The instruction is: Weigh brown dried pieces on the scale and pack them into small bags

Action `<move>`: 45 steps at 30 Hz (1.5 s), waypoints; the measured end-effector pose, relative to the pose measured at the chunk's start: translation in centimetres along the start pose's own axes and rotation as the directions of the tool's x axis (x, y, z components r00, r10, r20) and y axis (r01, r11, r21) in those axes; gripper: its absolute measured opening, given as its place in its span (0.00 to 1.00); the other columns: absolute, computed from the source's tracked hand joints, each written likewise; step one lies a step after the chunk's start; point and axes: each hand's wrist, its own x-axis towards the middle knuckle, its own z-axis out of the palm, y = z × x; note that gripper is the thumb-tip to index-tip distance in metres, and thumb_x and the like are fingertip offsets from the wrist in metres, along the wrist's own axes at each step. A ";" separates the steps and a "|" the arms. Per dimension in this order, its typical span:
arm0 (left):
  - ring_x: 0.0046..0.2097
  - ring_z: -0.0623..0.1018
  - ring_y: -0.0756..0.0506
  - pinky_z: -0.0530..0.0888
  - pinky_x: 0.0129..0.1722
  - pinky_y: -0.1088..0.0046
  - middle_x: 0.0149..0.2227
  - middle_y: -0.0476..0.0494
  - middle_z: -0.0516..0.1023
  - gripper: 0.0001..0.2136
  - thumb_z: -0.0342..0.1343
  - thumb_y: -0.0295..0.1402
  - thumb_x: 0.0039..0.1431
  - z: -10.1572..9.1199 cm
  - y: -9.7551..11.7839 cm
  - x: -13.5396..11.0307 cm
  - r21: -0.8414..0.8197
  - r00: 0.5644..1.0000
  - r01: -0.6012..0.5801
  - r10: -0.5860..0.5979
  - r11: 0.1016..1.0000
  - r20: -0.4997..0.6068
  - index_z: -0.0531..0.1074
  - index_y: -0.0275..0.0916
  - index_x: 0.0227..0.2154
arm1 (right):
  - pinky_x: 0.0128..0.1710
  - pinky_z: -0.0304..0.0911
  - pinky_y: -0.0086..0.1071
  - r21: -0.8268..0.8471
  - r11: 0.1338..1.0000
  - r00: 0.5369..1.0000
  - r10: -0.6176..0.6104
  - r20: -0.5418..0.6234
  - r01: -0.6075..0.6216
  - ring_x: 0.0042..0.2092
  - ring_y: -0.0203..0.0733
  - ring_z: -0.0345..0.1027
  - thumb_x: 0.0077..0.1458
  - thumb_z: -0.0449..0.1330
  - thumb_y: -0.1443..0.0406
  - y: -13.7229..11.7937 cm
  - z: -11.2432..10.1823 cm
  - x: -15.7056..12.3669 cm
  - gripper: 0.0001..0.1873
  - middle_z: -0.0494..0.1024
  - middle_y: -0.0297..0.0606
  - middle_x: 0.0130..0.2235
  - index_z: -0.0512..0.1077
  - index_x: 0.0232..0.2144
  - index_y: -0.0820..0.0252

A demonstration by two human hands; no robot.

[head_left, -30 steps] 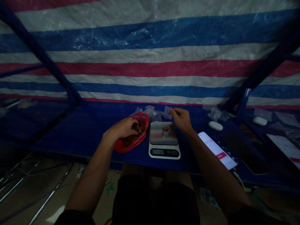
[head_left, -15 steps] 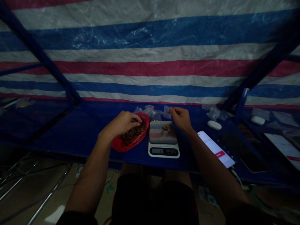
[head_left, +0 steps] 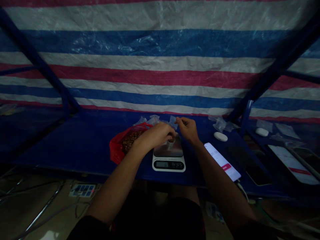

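My left hand reaches over the small cup standing on the plate of a digital kitchen scale. Its fingertips are drawn together just above the cup's rim, and whatever they pinch is hidden. To the left, an open red plastic bag holds a heap of small brown pieces, partly covered by my left forearm. Behind the scale's right side, my right hand is closed, pinching a small clear plastic bag. Digits on the scale's display are too blurred to read surely.
More clear bags lie behind the scale, with others farther right. A white oval case, a lit phone with a cable and a dark phone rest on the blue table. Striped sheeting hangs behind.
My left hand has moved right, from the brown pieces in the red bag to above the cup on the scale. My right hand still pinches the clear bag. The view has shifted slightly.
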 end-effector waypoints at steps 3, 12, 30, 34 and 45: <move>0.41 0.82 0.44 0.74 0.43 0.68 0.38 0.43 0.85 0.10 0.55 0.24 0.63 0.5 -0.3 0.1 0.023 1.000 0.003 -0.003 1.000 -0.003 0.83 0.38 0.36 | 0.25 0.53 0.31 0.007 1.000 1.000 0.002 -0.004 -0.002 0.24 0.36 0.61 0.62 0.57 0.51 -0.1 0.0 0.0 0.23 0.71 0.34 0.21 0.78 0.25 0.62; 0.41 0.82 0.44 0.74 0.44 0.69 0.38 0.42 0.85 0.09 0.57 0.23 0.62 0.2 -0.5 0.0 -0.040 1.000 -0.014 0.014 0.999 0.009 0.83 0.38 0.37 | 0.24 0.52 0.31 0.028 1.000 1.000 0.010 -0.017 -0.009 0.23 0.36 0.58 0.61 0.58 0.52 -0.3 -0.1 0.1 0.22 0.70 0.33 0.20 0.78 0.25 0.63; 0.46 0.83 0.43 0.75 0.50 0.67 0.45 0.42 0.86 0.12 0.53 0.28 0.68 0.5 0.2 0.0 -0.120 0.995 0.048 -0.058 0.992 -0.077 0.81 0.39 0.46 | 0.25 0.52 0.30 0.045 0.999 1.000 -0.007 -0.028 0.008 0.24 0.35 0.60 0.61 0.57 0.52 0.2 -0.1 0.3 0.24 0.71 0.34 0.21 0.78 0.24 0.64; 0.48 0.83 0.44 0.75 0.52 0.67 0.47 0.44 0.85 0.13 0.52 0.26 0.68 0.1 0.1 -0.3 -0.110 0.996 0.051 -0.058 0.993 -0.065 0.81 0.41 0.47 | 0.26 0.52 0.31 0.055 0.998 0.999 0.006 -0.038 -0.004 0.25 0.36 0.61 0.62 0.57 0.52 0.4 -0.1 0.3 0.24 0.71 0.34 0.21 0.78 0.25 0.64; 0.46 0.82 0.44 0.75 0.48 0.69 0.45 0.45 0.85 0.10 0.53 0.32 0.67 -2.1 -3.8 -5.6 0.080 0.954 0.272 -0.258 0.959 -0.155 0.81 0.43 0.43 | 0.24 0.49 0.31 0.046 0.999 0.999 0.013 -0.039 -0.011 0.23 0.34 0.56 0.61 0.57 0.52 0.1 -0.2 0.3 0.24 0.66 0.32 0.20 0.77 0.24 0.64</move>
